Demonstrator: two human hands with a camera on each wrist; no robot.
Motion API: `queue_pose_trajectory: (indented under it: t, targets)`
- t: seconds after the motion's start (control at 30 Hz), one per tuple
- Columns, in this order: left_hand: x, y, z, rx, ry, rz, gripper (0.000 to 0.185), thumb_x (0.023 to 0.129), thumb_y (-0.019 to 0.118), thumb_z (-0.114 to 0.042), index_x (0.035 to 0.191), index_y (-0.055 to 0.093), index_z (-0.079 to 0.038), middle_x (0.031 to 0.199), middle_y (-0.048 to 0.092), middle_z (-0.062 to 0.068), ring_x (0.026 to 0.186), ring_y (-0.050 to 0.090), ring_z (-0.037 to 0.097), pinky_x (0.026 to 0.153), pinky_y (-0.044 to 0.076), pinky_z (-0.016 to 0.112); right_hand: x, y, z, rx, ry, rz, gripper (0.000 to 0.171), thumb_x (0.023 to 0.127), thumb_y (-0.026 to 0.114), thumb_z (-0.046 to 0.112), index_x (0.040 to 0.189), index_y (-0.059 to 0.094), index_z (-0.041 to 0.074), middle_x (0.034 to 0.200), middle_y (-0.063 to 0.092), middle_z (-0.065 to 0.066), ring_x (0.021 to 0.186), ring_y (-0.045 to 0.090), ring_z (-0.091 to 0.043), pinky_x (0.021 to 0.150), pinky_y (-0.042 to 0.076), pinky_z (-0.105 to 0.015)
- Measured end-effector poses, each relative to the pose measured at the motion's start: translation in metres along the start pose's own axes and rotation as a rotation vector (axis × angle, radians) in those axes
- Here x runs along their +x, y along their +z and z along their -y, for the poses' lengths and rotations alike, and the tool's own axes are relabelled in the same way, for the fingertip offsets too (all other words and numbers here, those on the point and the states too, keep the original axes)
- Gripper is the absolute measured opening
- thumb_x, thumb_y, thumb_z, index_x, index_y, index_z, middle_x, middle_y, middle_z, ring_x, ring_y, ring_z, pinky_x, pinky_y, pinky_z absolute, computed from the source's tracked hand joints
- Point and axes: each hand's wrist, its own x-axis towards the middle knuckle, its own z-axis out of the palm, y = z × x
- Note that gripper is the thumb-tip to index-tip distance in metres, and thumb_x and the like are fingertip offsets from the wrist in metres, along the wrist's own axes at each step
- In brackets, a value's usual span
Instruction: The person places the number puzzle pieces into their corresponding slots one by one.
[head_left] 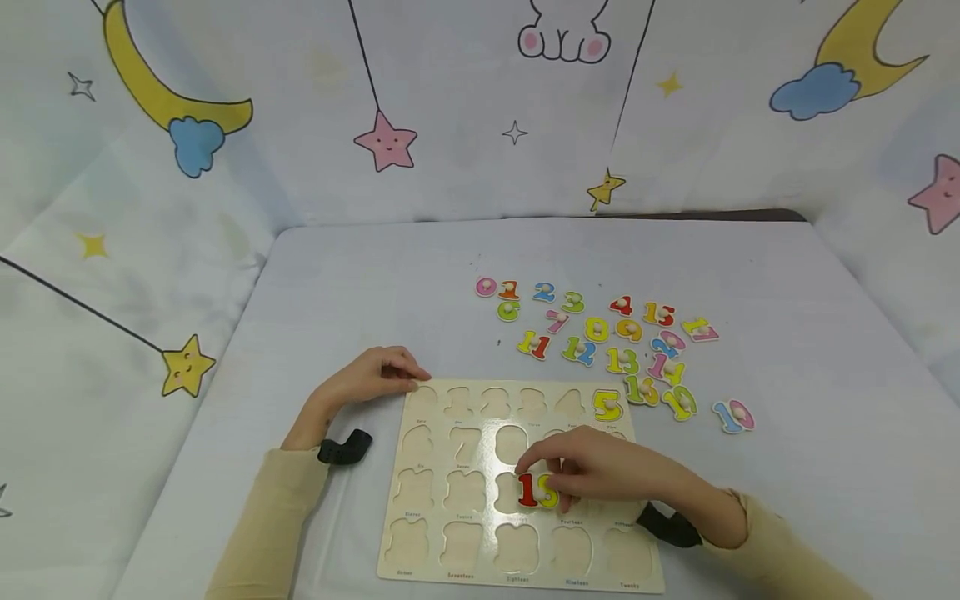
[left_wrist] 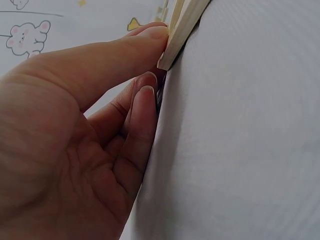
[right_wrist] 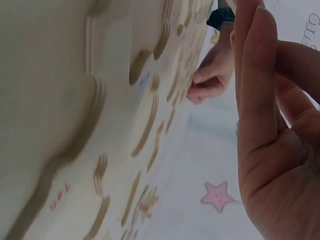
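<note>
Head view shows your left hand (head_left: 371, 379) at the far left corner of the board (head_left: 480, 533). The left wrist view makes it clearer: your thumb (left_wrist: 125, 50) presses on the corner edge of the board (left_wrist: 182, 27), and the other fingers (left_wrist: 142, 115) are curled below it, against the counter (left_wrist: 240, 140). So this hand pinches the board corner.

The board lies flat on the counter (head_left: 360, 283), near to you. Most of its cut-outs are empty. A yellow 5 (head_left: 607, 405) sits in the far right cut-out of the top row.

Your right hand (head_left: 600, 468) is over the middle of the board. Its fingers grip a piece 15 (head_left: 537, 490), with a red 1 and a yellow second digit, and hold it at the third row, half over a cut-out. I cannot tell if the piece already touches the board. In the right wrist view the fingers (right_wrist: 257, 85) are straight and close together, the piece itself is hidden there.

To the right and behind the board, the other number pieces (head_left: 622, 342) lie spread on the counter. One blue and pink piece (head_left: 732, 415) is a little apart from them, on the right.
</note>
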Motion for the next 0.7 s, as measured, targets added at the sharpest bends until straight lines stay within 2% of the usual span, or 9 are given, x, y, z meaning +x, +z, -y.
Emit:
queue_pose_trajectory:
  t: [0.23, 0.47, 0.7]
  targets:
    - [0.001, 0.003, -0.002, -0.033, -0.05, -0.003, 0.018, 0.084, 0.066, 0.003, 0.102, 0.07, 0.005, 0.096, 0.063, 0.015, 0.085, 0.055, 0.021, 0.072, 0.044, 0.027, 0.017, 0.016, 0.0, 0.064, 0.03, 0.062, 0.028, 0.093, 0.055, 0.0, 0.115, 0.057, 0.017, 0.068, 0.055, 0.009, 0.063, 0.064, -0.005, 0.058, 0.048, -0.022]
    - [0.002, 0.002, -0.002, -0.025, -0.035, -0.004, 0.018, 0.084, 0.066, 0.003, 0.101, 0.069, 0.007, 0.097, 0.063, 0.016, 0.086, 0.056, 0.023, 0.072, 0.044, 0.027, 0.019, 0.023, 0.0, 0.071, 0.054, 0.105, 0.03, 0.092, 0.055, -0.001, 0.114, 0.056, 0.019, 0.068, 0.054, 0.007, 0.062, 0.064, -0.005, 0.058, 0.048, -0.022]
    - [0.001, -0.001, -0.004, -0.011, -0.063, -0.004, 0.018, 0.085, 0.067, 0.002, 0.102, 0.07, 0.004, 0.096, 0.064, 0.014, 0.086, 0.055, 0.023, 0.073, 0.044, 0.028, 0.02, 0.027, 0.005, 0.079, 0.084, 0.139, 0.032, 0.091, 0.055, -0.004, 0.113, 0.055, 0.019, 0.065, 0.053, 0.006, 0.061, 0.064, -0.005, 0.061, 0.048, -0.022]
